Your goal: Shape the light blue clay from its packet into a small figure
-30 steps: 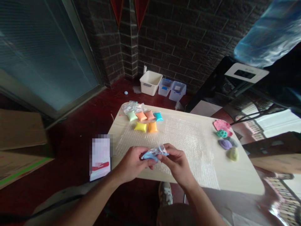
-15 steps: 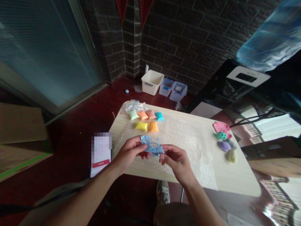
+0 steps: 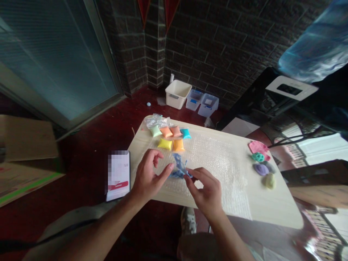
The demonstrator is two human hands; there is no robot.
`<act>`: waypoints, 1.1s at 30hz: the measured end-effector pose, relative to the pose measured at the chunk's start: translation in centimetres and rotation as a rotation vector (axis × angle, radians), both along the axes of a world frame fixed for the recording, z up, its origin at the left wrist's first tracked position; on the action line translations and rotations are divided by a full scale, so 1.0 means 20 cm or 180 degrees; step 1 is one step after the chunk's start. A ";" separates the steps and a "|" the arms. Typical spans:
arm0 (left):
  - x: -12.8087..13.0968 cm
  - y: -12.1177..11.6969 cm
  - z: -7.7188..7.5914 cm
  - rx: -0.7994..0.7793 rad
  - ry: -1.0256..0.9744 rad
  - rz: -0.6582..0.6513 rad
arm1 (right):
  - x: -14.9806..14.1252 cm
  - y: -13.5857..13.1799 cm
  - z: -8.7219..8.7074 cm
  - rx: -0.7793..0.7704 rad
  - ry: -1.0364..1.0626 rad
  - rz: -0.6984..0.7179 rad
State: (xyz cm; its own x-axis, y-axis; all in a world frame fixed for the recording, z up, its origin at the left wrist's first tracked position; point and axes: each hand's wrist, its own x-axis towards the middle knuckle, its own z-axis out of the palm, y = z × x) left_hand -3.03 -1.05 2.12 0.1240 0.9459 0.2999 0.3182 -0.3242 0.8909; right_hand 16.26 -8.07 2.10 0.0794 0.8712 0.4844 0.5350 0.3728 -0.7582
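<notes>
A ragged piece of blue modelling clay point(image 3: 178, 162), thin and torn with gaps in it, hangs over the bubble wrap point(image 3: 209, 156). My right hand point(image 3: 208, 187) pinches its right edge between thumb and fingers. To the left, my left hand point(image 3: 149, 175) has its thumb stretched out and its fingers curled apart from it; nothing shows in its grasp. The thumb tip is close to the clay, and whether it touches is unclear. Beyond the hands lie small packets in yellow point(image 3: 165, 144), orange point(image 3: 178, 145), teal point(image 3: 186, 133), pale green point(image 3: 156, 131) and peach tones.
Shaped clay pieces, including pink point(image 3: 258, 147), green point(image 3: 257, 156), purple point(image 3: 261, 168) and pale yellow point(image 3: 270, 181), sit at the table's right. Crumpled clear plastic point(image 3: 156, 120) lies at the far left corner. A phone point(image 3: 118, 177) stands by the left edge.
My left hand has let go of the blue clay and moved a little left, its fingers parting. The clay now hangs from my right hand, more crumpled and upright than before.
</notes>
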 end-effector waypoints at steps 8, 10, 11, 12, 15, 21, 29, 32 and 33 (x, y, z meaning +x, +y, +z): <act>0.06 -0.12 0.02 -0.0961 -0.0403 -0.1068 | -0.03 -0.04 0.00 0.0671 -0.1589 0.0227; 0.06 -0.13 0.00 -0.1032 -0.0432 -0.0964 | -0.03 -0.04 -0.01 0.0679 -0.1632 0.0205; 0.07 -0.13 -0.01 -0.1055 -0.0442 -0.0931 | -0.03 -0.04 -0.01 0.0673 -0.1646 0.0200; 0.07 -0.12 -0.01 -0.1071 -0.0450 -0.0918 | -0.03 -0.04 -0.01 0.0670 -0.1649 0.0201; 0.06 -0.11 -0.01 -0.1122 -0.0522 -0.0930 | -0.04 -0.04 -0.02 0.0648 -0.1636 0.0237; 0.04 -0.10 0.03 -0.1245 -0.0567 -0.0919 | -0.03 -0.04 -0.02 0.0635 -0.1625 0.0385; 0.05 -0.09 -0.02 -0.1628 -0.0598 -0.0815 | -0.02 -0.03 -0.03 0.0572 -0.1664 0.0502; 0.06 -0.09 -0.02 -0.1584 -0.0801 -0.0903 | -0.03 -0.02 -0.02 0.0614 -0.1619 0.0365; 0.05 -0.09 -0.02 -0.1491 -0.0811 -0.0911 | -0.04 -0.02 -0.01 0.0604 -0.1564 0.0297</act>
State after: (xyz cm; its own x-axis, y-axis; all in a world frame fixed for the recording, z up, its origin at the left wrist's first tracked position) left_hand -1.94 -2.87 1.77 0.3720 0.9242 -0.0867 0.0342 0.0797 0.9962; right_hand 15.42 -8.49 1.87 -0.2701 0.7572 0.5948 0.7680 0.5420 -0.3413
